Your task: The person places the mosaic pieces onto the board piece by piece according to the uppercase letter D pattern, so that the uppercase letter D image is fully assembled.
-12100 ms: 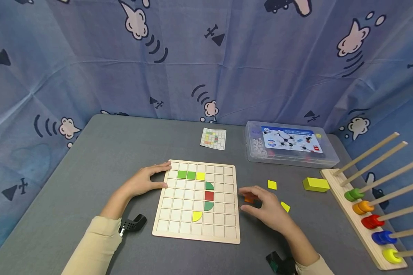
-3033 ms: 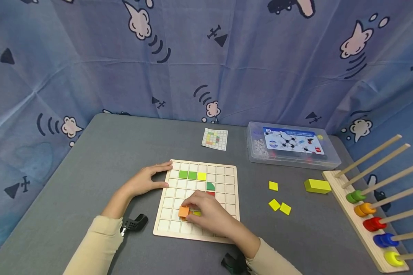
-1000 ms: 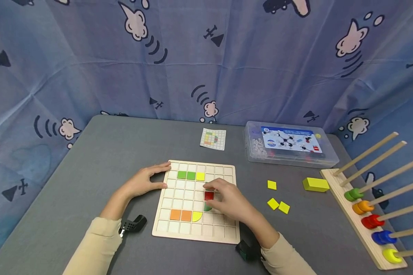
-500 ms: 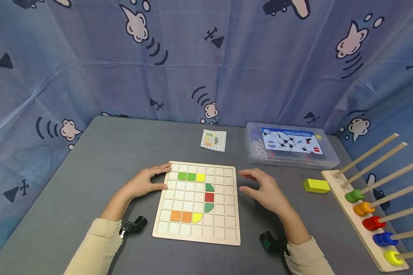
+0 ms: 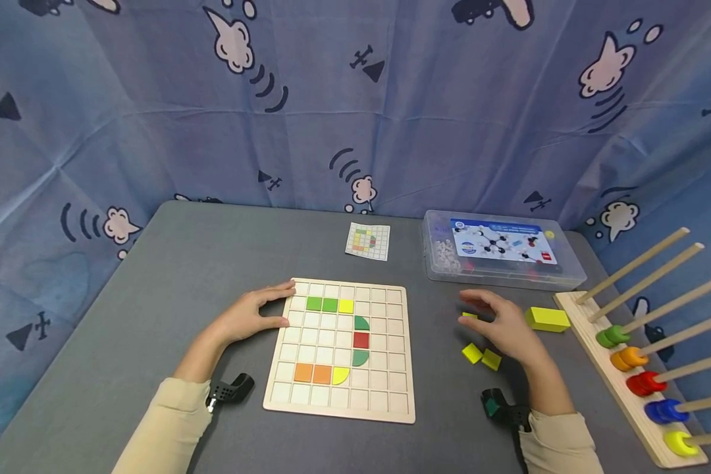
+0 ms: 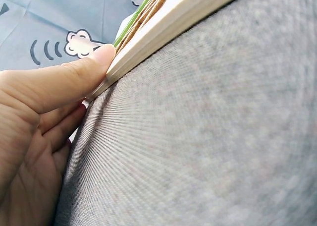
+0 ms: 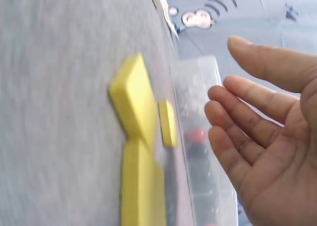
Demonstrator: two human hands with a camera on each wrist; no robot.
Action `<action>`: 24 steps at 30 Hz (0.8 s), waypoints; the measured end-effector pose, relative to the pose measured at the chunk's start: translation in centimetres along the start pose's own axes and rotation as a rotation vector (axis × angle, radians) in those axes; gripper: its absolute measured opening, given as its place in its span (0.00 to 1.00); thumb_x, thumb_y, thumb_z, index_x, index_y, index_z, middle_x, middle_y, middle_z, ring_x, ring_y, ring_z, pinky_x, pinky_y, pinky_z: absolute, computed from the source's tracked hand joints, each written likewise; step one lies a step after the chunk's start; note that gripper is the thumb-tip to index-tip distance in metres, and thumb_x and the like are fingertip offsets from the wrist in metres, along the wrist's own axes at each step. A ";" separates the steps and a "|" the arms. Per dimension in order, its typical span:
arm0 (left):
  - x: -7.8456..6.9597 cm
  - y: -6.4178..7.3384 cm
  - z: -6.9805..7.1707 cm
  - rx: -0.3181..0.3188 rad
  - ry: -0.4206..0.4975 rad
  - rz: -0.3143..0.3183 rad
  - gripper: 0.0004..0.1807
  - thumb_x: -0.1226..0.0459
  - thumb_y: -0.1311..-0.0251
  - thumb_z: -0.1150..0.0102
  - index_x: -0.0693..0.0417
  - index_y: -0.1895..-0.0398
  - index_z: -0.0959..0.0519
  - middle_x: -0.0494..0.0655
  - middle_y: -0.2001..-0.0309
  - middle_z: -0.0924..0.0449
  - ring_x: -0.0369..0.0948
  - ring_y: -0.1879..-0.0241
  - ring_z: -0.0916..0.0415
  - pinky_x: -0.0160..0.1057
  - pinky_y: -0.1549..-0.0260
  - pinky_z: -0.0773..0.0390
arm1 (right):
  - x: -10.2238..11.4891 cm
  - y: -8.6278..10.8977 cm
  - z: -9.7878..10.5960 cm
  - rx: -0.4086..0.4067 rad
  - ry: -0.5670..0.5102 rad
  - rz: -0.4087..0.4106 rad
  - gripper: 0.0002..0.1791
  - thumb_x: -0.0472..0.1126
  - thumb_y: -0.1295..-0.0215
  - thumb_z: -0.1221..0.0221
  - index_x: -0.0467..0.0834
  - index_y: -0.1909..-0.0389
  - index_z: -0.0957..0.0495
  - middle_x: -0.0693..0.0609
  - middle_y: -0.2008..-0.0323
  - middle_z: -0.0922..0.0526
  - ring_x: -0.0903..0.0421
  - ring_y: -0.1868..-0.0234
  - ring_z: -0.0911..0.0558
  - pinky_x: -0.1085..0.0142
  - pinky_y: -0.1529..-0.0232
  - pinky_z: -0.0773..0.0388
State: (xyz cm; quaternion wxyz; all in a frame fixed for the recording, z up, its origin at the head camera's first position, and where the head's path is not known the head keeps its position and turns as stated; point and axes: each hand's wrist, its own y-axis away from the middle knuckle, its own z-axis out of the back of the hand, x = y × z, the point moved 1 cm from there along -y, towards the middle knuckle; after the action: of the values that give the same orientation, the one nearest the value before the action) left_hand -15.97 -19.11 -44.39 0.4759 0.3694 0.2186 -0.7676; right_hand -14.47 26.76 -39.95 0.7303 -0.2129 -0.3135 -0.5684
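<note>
My left hand (image 5: 249, 317) rests against the left edge of the wooden grid board (image 5: 385, 398), thumb and fingertips touching it; the left wrist view shows the thumb (image 6: 74, 80) at the rim. On the board lie two green squares (image 5: 322, 304), a yellow square (image 5: 346, 306), a red square (image 5: 361, 340), two green quarter-circles (image 5: 361, 358), two orange squares (image 5: 312, 373) and a yellow quarter-circle (image 5: 340, 376). My right hand (image 5: 506, 329), fingers spread and holding nothing, hovers over three loose yellow square tiles (image 5: 472, 353); it partly hides the farthest one (image 5: 469, 315).
A small printed pattern card (image 5: 367, 241) lies behind the board. At the back right stands a clear plastic box (image 5: 503, 273). A yellow block (image 5: 548, 320) sits beside a wooden peg rack (image 5: 604, 368) with coloured rings. A patterned curtain (image 5: 308, 131) hangs behind the table.
Two orange squares have been set down left of the yellow quarter-circle. My right hand has since left the board and moved right to the yellow tiles. The left hand has stayed put.
</note>
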 end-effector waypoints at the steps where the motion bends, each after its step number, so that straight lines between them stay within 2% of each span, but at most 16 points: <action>1: 0.0 0.0 0.0 0.000 0.000 -0.002 0.36 0.55 0.47 0.33 0.55 0.34 0.31 0.47 0.29 0.40 0.53 0.28 0.48 0.58 0.34 0.45 | -0.3 0.1 0.2 0.009 -0.004 -0.006 0.29 0.45 0.37 0.39 0.36 0.38 0.31 0.35 0.41 0.26 0.36 0.40 0.28 0.42 0.42 0.32; 8: 0.0 0.0 -0.1 0.000 0.005 -0.004 0.35 0.55 0.46 0.33 0.55 0.34 0.30 0.47 0.29 0.40 0.54 0.28 0.48 0.58 0.33 0.45 | -1.8 0.2 0.8 0.077 -0.001 -0.072 0.30 0.43 0.36 0.39 0.33 0.38 0.32 0.34 0.41 0.27 0.37 0.42 0.27 0.43 0.43 0.30; 12: 0.1 0.0 -0.1 -0.001 0.007 0.004 0.35 0.55 0.46 0.33 0.54 0.34 0.30 0.46 0.29 0.40 0.54 0.28 0.49 0.59 0.33 0.46 | -2.6 0.1 0.7 0.085 0.018 -0.089 0.28 0.44 0.37 0.39 0.33 0.40 0.30 0.35 0.43 0.26 0.39 0.44 0.26 0.46 0.44 0.28; 14: 0.1 0.0 -0.1 -0.002 0.010 0.004 0.35 0.55 0.46 0.33 0.54 0.34 0.30 0.46 0.29 0.40 0.54 0.28 0.49 0.59 0.33 0.46 | -2.9 0.1 0.6 0.075 0.029 -0.085 0.27 0.43 0.37 0.38 0.34 0.40 0.28 0.36 0.44 0.26 0.41 0.45 0.25 0.49 0.46 0.26; 16: 0.1 0.0 -0.1 -0.002 0.011 0.005 0.35 0.55 0.46 0.33 0.54 0.35 0.30 0.46 0.29 0.40 0.54 0.28 0.49 0.59 0.33 0.46 | -3.3 0.1 0.5 0.063 0.040 -0.075 0.25 0.42 0.37 0.38 0.35 0.41 0.27 0.37 0.45 0.25 0.43 0.47 0.25 0.58 0.48 0.25; 20: 0.1 0.0 -0.1 -0.004 0.009 0.006 0.35 0.55 0.46 0.33 0.54 0.35 0.30 0.46 0.29 0.40 0.54 0.28 0.49 0.58 0.33 0.46 | -3.9 0.2 0.2 0.037 0.065 -0.050 0.22 0.39 0.38 0.38 0.38 0.43 0.25 0.41 0.48 0.24 0.48 0.50 0.25 0.71 0.54 0.27; 24: 0.1 0.1 -0.1 -0.007 0.007 0.010 0.35 0.55 0.47 0.33 0.54 0.34 0.30 0.46 0.29 0.40 0.54 0.28 0.49 0.58 0.33 0.46 | -4.3 0.1 0.0 0.014 0.084 -0.035 0.20 0.36 0.38 0.38 0.39 0.45 0.23 0.42 0.51 0.23 0.50 0.53 0.26 0.73 0.57 0.28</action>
State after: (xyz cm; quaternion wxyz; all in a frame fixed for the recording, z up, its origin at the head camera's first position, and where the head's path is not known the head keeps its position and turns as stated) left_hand -15.90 -19.14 -44.53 0.4803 0.3716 0.2211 -0.7631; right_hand -15.01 29.75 -42.95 0.7343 -0.1783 -0.2901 -0.5873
